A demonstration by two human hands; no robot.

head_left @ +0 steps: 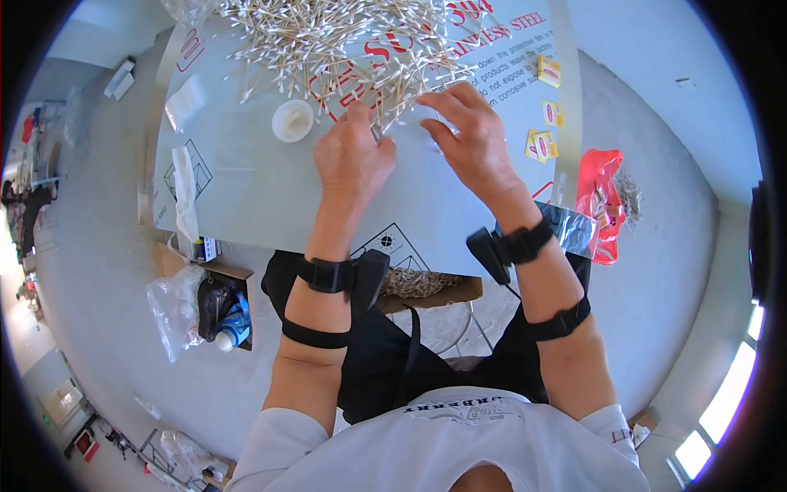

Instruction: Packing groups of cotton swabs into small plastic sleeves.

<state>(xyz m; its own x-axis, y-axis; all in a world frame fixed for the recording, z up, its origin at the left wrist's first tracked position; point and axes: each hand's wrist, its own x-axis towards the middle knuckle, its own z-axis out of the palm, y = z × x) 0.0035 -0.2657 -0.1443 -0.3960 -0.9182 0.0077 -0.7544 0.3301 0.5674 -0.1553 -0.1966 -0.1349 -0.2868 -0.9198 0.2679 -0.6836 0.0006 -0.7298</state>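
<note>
A big loose pile of cotton swabs [320,41] with white tips and pale sticks spreads over the far part of the table. My left hand [352,156] is at its near edge, fingers curled round a few swabs whose sticks show beside the thumb. To its right, my right hand [474,135] reaches over the swabs' near right edge. Its thumb and forefinger are apart, and I see nothing between them; the other fingers are partly hidden. A small round white tub [293,121] stands just left of my left hand.
Small yellow packets [541,145] lie along the right side of the film-covered table [270,197]. White tissue-like strips [185,193] lie at the left. Below the right edge is a red bag [602,184]; at lower left, an open box [238,287] holds a blue bottle.
</note>
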